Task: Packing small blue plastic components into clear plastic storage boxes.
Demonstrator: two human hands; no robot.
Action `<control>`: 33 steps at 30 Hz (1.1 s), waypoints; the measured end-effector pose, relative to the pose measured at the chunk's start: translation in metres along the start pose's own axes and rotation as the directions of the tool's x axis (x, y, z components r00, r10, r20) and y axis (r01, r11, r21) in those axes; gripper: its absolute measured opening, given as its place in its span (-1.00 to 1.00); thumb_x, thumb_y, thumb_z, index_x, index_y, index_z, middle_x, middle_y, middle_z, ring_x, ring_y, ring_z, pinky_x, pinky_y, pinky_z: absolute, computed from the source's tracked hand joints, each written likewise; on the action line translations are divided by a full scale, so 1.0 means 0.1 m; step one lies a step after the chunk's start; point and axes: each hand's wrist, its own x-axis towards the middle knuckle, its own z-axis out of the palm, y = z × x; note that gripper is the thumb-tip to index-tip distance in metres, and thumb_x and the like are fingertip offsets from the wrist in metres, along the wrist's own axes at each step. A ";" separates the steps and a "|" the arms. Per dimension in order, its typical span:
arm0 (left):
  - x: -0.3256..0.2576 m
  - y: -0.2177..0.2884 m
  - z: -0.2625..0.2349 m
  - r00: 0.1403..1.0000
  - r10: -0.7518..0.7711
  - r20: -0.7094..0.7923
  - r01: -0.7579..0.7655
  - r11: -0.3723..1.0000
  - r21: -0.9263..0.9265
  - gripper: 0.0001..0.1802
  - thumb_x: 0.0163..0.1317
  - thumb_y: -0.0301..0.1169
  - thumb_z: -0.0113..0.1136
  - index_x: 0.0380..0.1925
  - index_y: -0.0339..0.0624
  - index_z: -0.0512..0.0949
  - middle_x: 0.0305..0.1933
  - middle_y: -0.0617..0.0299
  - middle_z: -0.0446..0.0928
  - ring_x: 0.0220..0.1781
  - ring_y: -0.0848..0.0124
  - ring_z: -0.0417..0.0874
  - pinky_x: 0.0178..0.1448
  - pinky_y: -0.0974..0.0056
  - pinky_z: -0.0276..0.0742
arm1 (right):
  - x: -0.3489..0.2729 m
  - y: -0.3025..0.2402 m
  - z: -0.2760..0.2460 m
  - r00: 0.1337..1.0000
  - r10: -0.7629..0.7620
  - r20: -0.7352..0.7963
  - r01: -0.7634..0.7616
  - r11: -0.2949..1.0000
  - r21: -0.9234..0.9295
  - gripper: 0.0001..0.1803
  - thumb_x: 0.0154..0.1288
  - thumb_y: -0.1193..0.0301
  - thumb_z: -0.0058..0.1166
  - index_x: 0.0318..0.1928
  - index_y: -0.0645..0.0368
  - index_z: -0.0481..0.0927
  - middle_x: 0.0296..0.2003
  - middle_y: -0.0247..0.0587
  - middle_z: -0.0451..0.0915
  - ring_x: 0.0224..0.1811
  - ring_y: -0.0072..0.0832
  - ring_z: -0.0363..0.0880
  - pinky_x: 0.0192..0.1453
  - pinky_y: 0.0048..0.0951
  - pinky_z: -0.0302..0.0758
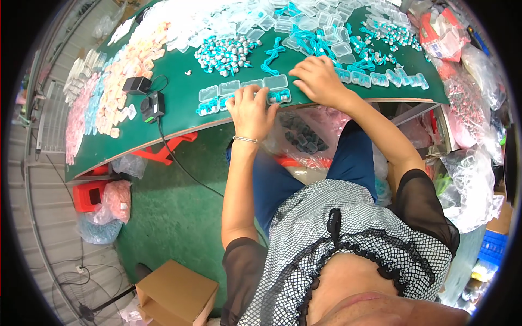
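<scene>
A row of small clear plastic cases with raised lids lies along the front edge of the green table. Their bases hold teal cords and white-and-teal pieces. My left hand, with a bracelet at the wrist, reaches over the middle of this row. Its bent fingers and thumb are on a case, largely covering it. To the right, my right hand hovers low over the table with its fingers apart and nothing visible in them. Beside it are loose teal cords and a row of filled, closed cases.
A heap of white-and-teal pieces lies beyond the row. Clear empty cases cover the far side. Peach pieces are piled left, near a black adapter with a trailing cable. Plastic bags crowd the right; a cardboard box stands below.
</scene>
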 end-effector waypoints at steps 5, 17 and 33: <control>0.02 0.02 0.06 0.999 0.034 0.012 -0.035 0.999 0.036 -0.47 -0.14 -0.24 0.46 -0.08 -0.01 0.58 -0.05 0.27 0.50 0.04 0.22 0.45 0.08 0.02 0.20 | 0.12 -0.05 0.26 0.991 0.109 0.078 -0.106 0.993 -0.048 -0.73 0.12 0.28 0.22 -0.16 0.07 0.60 -0.25 -0.32 0.56 -0.05 -0.34 0.47 0.14 -0.03 0.19; 0.11 0.00 0.15 0.986 0.157 -0.058 -0.159 0.987 -0.016 -0.48 -0.14 -0.25 0.44 -0.10 -0.07 0.55 -0.10 0.27 0.52 0.00 0.29 0.48 0.01 0.04 0.23 | 0.01 -0.08 0.00 0.983 -0.161 0.085 0.120 0.925 0.361 -0.62 0.07 0.38 0.24 -0.08 0.18 0.51 -0.17 -0.12 0.54 -0.01 -0.21 0.49 0.08 -0.22 0.34; 0.05 0.16 0.12 0.967 0.160 -0.198 -0.175 0.983 -0.060 -0.59 -0.02 -0.20 0.34 -0.15 -0.05 0.56 -0.19 0.24 0.54 -0.08 0.25 0.50 0.00 0.08 0.25 | -0.08 0.06 -0.08 0.989 -0.143 -0.028 0.144 0.986 0.085 -0.71 0.01 0.40 0.22 -0.18 0.07 0.58 -0.25 -0.28 0.58 -0.13 -0.30 0.53 0.04 -0.22 0.32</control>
